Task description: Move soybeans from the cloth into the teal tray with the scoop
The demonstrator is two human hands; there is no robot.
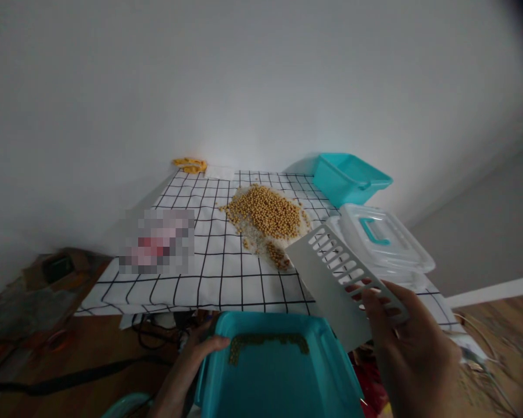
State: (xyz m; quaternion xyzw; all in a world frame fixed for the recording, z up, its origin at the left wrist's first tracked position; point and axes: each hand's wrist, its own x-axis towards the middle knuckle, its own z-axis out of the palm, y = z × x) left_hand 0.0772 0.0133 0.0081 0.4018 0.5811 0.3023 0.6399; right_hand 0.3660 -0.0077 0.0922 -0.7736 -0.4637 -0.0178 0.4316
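My left hand point(200, 354) grips the left rim of a teal plastic bin point(270, 383) held below the table's front edge. Small beans lie along the far and left inner sides of the bin. In my right hand point(409, 342) is a flat grey plastic scraper point(331, 287) with a row of slots, held above the table's front right, tilted. Its far corner points at a pile of soybeans point(265, 212) on the checked tablecloth point(218, 255). Paler small grains, perhaps rice, spread beneath and in front of the soybeans.
At the back right stands a second teal bin point(348, 177). Clear lidded boxes point(383, 235) with a teal handle sit at the right edge. A yellow cloth point(192, 165) lies at the back left, and a blurred-out item point(159, 241) lies at the left. Cables point(152, 337) hang below.
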